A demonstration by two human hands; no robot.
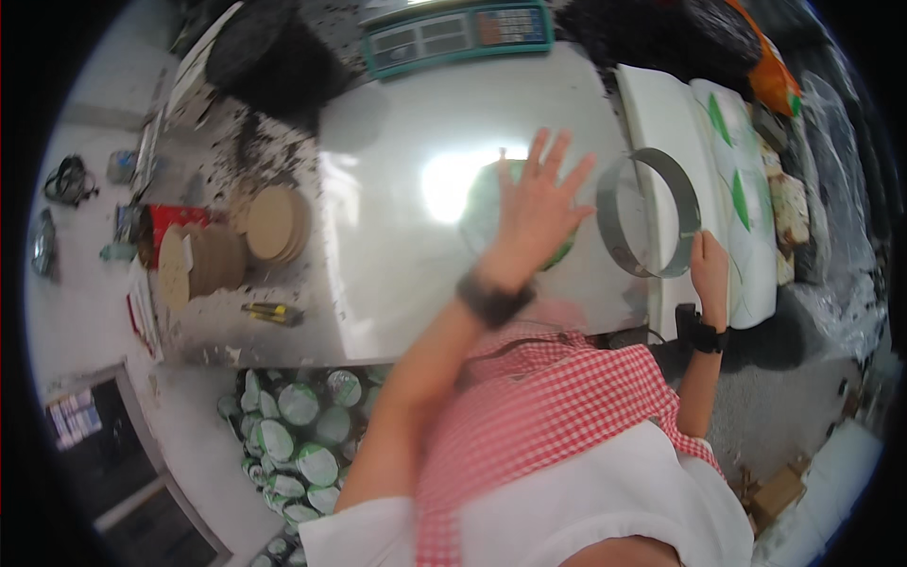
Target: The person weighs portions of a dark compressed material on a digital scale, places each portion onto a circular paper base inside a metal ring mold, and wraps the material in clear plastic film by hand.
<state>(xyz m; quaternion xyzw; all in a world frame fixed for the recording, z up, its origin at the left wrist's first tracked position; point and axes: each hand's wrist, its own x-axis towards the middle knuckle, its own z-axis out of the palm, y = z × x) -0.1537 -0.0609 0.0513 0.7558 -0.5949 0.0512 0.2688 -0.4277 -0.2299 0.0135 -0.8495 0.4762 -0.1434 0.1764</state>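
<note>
My left hand (538,202) lies palm down with its fingers spread over a round green-and-white wrapped disc (483,202), hiding much of it. The disc rests on a shiny metal sheet (397,290), where a bright reflection washes out part of its edge. Between the thumb and fingers of my right hand (711,268) is the rim of a wide metal ring (682,186). The ring is tilted at the right edge of the sheet, in front of a stack of white printed film (652,113). Whether the ring touches the film cannot be told.
A teal digital scale (457,35) stands at the back. To the left are stacked cardboard discs (271,223), a larger cardboard-disc stack (202,262), a yellow utility knife (273,312) and dark crumbs (273,152). Several wrapped green-and-white discs (297,404) are piled below the table's left side.
</note>
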